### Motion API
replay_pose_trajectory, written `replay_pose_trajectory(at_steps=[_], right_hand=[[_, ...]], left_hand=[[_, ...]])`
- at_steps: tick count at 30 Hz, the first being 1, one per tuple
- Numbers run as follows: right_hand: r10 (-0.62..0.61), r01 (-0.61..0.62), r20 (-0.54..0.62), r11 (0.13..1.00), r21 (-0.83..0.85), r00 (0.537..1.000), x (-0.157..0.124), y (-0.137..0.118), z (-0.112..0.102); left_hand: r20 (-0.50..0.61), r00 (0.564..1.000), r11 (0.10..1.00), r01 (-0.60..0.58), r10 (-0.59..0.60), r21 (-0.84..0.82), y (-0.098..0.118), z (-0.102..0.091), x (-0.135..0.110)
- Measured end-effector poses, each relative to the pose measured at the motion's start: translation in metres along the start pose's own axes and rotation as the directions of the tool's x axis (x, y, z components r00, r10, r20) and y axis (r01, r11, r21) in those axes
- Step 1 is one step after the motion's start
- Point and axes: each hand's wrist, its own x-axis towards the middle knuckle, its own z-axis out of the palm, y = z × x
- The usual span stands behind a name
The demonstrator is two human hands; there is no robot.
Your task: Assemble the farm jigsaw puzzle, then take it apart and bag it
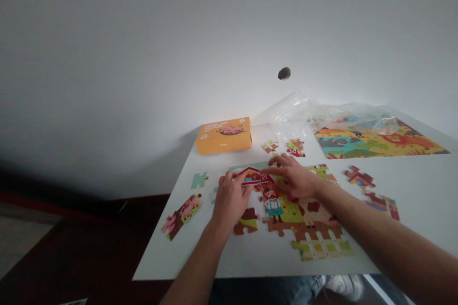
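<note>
A partly joined farm jigsaw (304, 219) lies on the white table (222, 257). My left hand (229, 200) rests on its left edge, fingers curled, fingertips pressing the red barn piece (255, 176). My right hand (295, 176) lies flat over the puzzle's top, fingers stretched toward the same barn piece. A farmer figure (274, 202) shows just below my hands.
Loose pieces lie around: a pig piece (182, 215) at the left, a teal piece (199, 179), several near the back (295, 147) and right (359, 177). An orange puzzle box (223, 135) stands at the back. A finished colourful puzzle (375, 140) under clear plastic lies at the right.
</note>
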Motion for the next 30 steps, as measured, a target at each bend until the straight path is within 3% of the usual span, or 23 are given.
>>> replay_pose_trajectory(at_steps=[6, 16, 30], right_hand=[[-0.035, 0.039, 0.117, 0.999, -0.028, 0.992, 0.004, -0.013, 0.002], [-0.012, 0.012, 0.162, 1.0, -0.001, 0.987, 0.007, -0.015, 0.003], [0.023, -0.021, 0.137, 1.0, -0.016, 0.99, 0.006, -0.015, 0.006]], left_hand=[[0.06, 0.987, 0.988, -0.147, 0.149, -0.04, -0.006, -0.003, 0.002], [0.067, 0.983, 0.985, -0.17, 0.172, -0.03, -0.012, -0.003, 0.004], [0.059, 0.976, 0.975, -0.201, 0.207, -0.095, -0.019, -0.008, 0.004]])
